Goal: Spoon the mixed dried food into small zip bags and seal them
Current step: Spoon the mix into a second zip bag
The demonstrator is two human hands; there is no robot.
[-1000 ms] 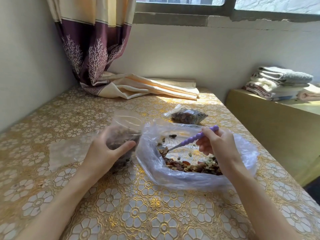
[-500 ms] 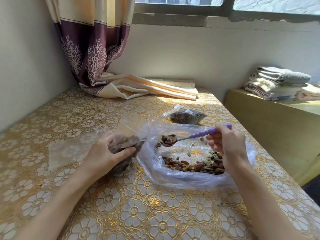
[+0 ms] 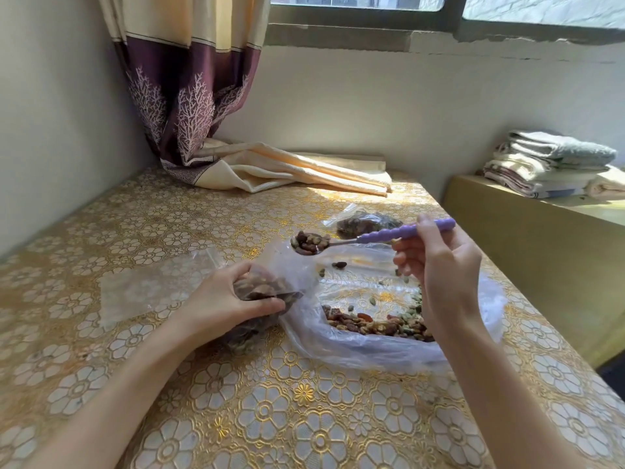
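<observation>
My left hand grips a small zip bag, partly filled with dried food, next to the big bag's left rim. My right hand pinches the purple handle of a spoon. The spoon's bowl is heaped with mixed dried food and hangs above the big clear plastic bag. A pile of mixed dried food lies in that big bag. A filled small bag lies behind the spoon on the table.
Flat empty zip bags lie on the gold floral tablecloth left of my left hand. A curtain drapes onto the table's far end. Folded towels sit on a low cabinet at the right.
My right hand scooped food from the big bag and lifted the loaded spoon up and toward the small bag. My left hand closed tighter round the small bag.
</observation>
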